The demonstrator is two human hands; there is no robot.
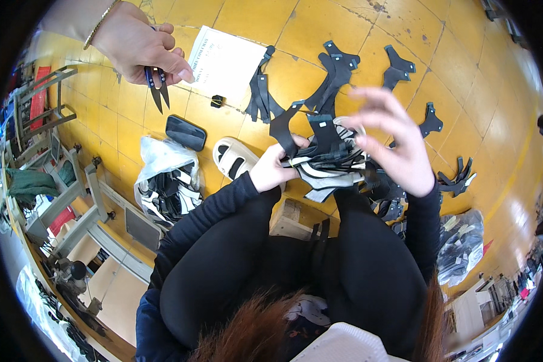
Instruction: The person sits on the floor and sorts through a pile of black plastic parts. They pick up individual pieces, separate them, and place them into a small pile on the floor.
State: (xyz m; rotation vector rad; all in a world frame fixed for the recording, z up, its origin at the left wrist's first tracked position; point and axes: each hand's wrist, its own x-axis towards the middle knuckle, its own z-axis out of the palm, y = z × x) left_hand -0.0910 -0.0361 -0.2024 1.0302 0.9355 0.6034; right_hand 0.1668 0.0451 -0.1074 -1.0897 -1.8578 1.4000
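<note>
My left hand point(273, 168) grips a thick bundle of black and white fabric pieces point(323, 166) above my knees. The layers are stacked unevenly, with dark tabs sticking up at the far side. My right hand point(398, 142) is raised just right of the bundle, fingers spread and slightly blurred, with nothing visible in it. At the upper left, another person's hand point(142, 51) with a bracelet holds thread snips point(157, 87), blades pointing down. Farther off on the yellow tiles lie black cut pieces point(335, 72) in small piles, some fanned out.
A printed white sheet point(226, 60) and a dark phone point(186, 133) lie on the floor, near a beige slipper point(234, 158). Plastic bags of pieces stand at left point(170, 187) and right point(458, 247). A wooden box point(292, 218) sits between my legs; metal frames point(96, 199) line the left.
</note>
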